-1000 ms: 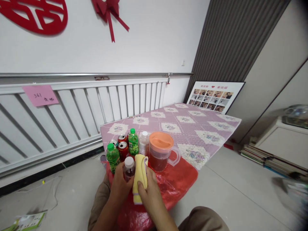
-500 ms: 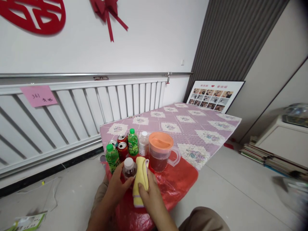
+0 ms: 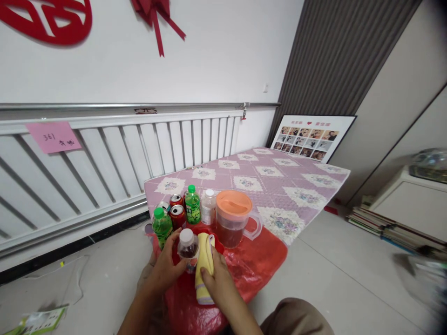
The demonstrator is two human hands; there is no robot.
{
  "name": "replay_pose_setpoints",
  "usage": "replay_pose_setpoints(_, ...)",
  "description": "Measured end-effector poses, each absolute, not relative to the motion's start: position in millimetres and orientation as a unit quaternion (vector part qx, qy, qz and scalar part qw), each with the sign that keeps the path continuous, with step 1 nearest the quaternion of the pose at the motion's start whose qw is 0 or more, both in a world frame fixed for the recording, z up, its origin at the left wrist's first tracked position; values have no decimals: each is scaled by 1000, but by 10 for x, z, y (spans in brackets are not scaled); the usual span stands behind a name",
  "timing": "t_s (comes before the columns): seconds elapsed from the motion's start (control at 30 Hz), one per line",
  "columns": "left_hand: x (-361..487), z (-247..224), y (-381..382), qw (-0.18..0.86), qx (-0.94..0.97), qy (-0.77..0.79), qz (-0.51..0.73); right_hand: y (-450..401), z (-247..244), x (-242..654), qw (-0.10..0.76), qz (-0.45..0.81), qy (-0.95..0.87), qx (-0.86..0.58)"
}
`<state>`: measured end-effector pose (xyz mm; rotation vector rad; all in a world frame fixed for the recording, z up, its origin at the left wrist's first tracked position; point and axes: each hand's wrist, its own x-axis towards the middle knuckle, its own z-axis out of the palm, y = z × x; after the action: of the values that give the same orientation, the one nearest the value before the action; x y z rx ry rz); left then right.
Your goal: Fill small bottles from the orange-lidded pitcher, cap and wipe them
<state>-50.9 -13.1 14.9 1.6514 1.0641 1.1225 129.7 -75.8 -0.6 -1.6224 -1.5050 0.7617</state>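
My left hand [image 3: 169, 263] curves around the left side of a clear plastic bottle [image 3: 188, 249] with a white cap and dark liquid inside, its thumb across the front. The bottle stands upright. In my right hand [image 3: 218, 274] is a folded yellow towel [image 3: 205, 267] with a pale purple edge, held close to the bottle's right side. Behind the towel, a red dish [image 3: 219, 245] shows only in part. A pitcher [image 3: 230, 232] with an orange lid and brownish liquid stands just beyond my right hand.
Behind my left hand stand green-capped bottles [image 3: 193, 207], red cans [image 3: 178, 216] and a white-capped bottle [image 3: 208, 208]. A red plastic sheet [image 3: 258, 253] covers the near end of the flowered tablecloth [image 3: 244, 184]. A white radiator [image 3: 164, 146] runs along the wall.
The towel has shifted slightly down and away from the bottle's upper part with my right hand. My left hand stays at the bottle, its fingers slightly higher.
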Motion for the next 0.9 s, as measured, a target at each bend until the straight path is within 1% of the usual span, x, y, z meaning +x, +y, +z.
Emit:
replay_pose_setpoints(0.1, -498, 74, -86, 484, 648, 384, 446, -792, 33, 1280, 412, 289, -591, -630)
replay_pose_setpoints(0.17, -474, 31, -86, 491, 636, 384, 456, -824, 136, 1248, 431, 276, -591, -624)
replay_pose_setpoints(0.27, -422, 25, -133, 462, 631, 409, 470, -876, 345, 1184, 451, 256, -601, -608)
replay_pose_setpoints(0.37, -367, 70, -198, 401, 638, 457, 473, -899, 489, 1138, 459, 239, -621, -588)
replay_pose_setpoints(0.5, -317, 92, -237, 320, 644, 501, 481, -843, 390, 1158, 455, 231, -612, -604)
replay_pose_setpoints(0.7, -292, 74, -235, 313, 626, 517, 493, -784, 1, 1256, 414, 273, -591, -636)
replay_pose_setpoints(0.8, -282, 98, -255, 323, 616, 532, 483, -833, 58, 1248, 429, 271, -596, -623)
replay_pose_setpoints(0.9, -280, 131, -285, 350, 610, 534, 469, -884, 278, 1209, 452, 251, -608, -603)
